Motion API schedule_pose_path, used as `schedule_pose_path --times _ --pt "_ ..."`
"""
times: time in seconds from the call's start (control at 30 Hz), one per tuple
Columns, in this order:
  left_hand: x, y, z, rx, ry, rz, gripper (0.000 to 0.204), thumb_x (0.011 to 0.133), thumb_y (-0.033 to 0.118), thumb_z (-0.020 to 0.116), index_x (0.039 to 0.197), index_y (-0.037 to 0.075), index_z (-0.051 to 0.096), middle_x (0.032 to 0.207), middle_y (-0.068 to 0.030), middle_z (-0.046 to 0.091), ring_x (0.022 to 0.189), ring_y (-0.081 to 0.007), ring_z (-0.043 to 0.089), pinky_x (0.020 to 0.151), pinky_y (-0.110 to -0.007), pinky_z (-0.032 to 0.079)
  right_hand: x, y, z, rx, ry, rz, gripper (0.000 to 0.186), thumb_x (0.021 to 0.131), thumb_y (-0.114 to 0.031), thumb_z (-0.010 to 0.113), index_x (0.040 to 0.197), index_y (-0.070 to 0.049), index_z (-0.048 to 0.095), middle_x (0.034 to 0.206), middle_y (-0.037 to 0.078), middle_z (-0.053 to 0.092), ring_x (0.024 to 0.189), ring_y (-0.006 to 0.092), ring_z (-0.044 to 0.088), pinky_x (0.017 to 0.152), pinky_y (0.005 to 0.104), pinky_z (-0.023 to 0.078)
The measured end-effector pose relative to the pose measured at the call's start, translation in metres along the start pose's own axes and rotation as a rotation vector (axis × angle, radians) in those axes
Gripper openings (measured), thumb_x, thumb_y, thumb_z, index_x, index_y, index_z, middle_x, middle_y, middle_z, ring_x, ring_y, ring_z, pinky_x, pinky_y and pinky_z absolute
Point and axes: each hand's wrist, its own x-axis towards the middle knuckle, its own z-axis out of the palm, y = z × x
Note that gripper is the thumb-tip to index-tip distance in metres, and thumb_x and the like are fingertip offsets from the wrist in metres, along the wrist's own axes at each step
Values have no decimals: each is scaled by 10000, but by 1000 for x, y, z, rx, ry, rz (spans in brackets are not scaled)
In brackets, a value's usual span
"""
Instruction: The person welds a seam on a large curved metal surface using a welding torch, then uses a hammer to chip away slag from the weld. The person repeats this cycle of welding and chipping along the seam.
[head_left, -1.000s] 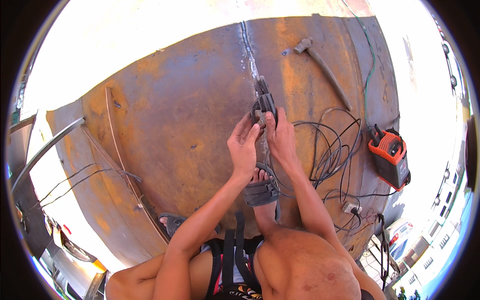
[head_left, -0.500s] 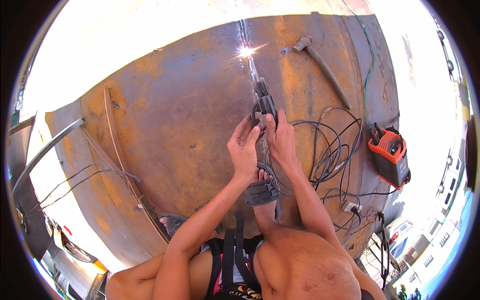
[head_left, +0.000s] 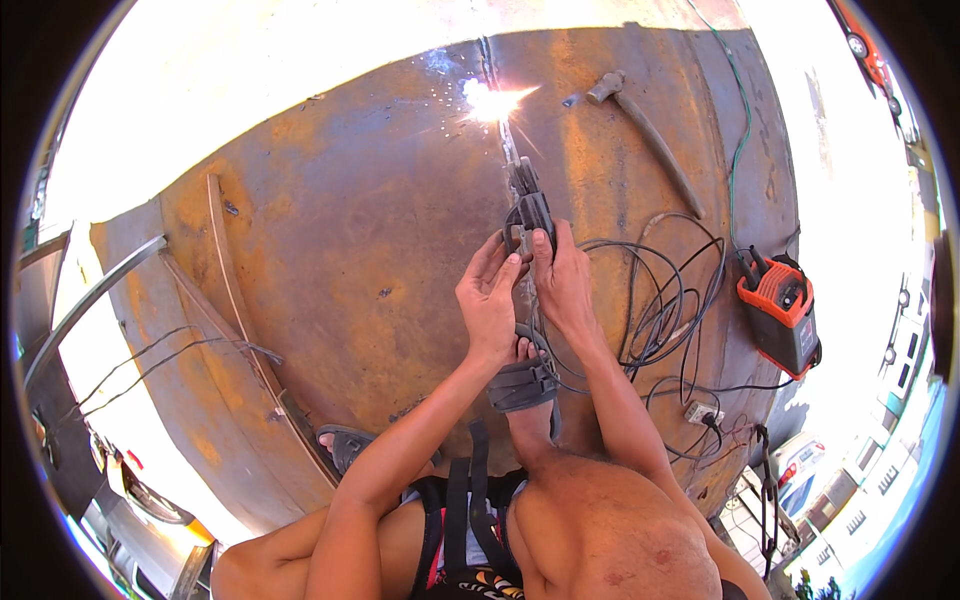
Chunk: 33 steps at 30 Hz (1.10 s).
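Observation:
My left hand (head_left: 490,305) and my right hand (head_left: 560,280) are closed round a dark welding electrode holder (head_left: 530,210), thumbs along it. Beyond the holder a bright arc (head_left: 493,100) with blue smoke and sparks flares on the pale seam (head_left: 485,55) running up the rusty steel plate (head_left: 370,240), hiding the electrode's tip. A hammer (head_left: 655,145) lies to the right of the seam. My sandaled foot (head_left: 522,375) sits on the seam below my hands.
An orange and black welding machine (head_left: 780,320), coiled cables (head_left: 655,335) and a socket box (head_left: 703,412) lie at right. Steel strips (head_left: 235,270) and a curved bar (head_left: 95,300) lie at left. A red car (head_left: 872,65) and a white car (head_left: 800,465) are at the right rim.
The arc, absent a second ago and small half a second ago, is now larger, with smoke and sparks. A red car has appeared at top right. My hands have barely moved.

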Motion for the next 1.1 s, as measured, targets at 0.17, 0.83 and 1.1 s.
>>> schedule_pose_path --times 0.17,0.83,1.1 --pt "0 -1 0 -8 3 -6 422 1009 28 619 1407 -89 537 1309 -195 651 1108 -246 702 990 -356 594 -1 -2 -1 -20 0 2 338 1092 -321 511 1172 6 540 822 257 700 823 486 696 671 521 517" --pt "0 -3 -1 -5 -5 -10 437 1006 29 618 1410 -105 517 1312 -201 645 1108 -250 701 990 -360 590 -2 0 -2 -40 -4 -8 327 1093 -320 504 1156 -1 537 811 252 695 803 493 683 657 537 504" --pt "0 -4 -3 -4 0 -15 433 1008 30 615 1408 -104 517 1309 -197 646 1104 -249 702 989 -362 590 -3 -2 -2 -60 -6 -7 319 1093 -314 503 1158 -4 536 804 245 697 797 490 685 654 541 507"
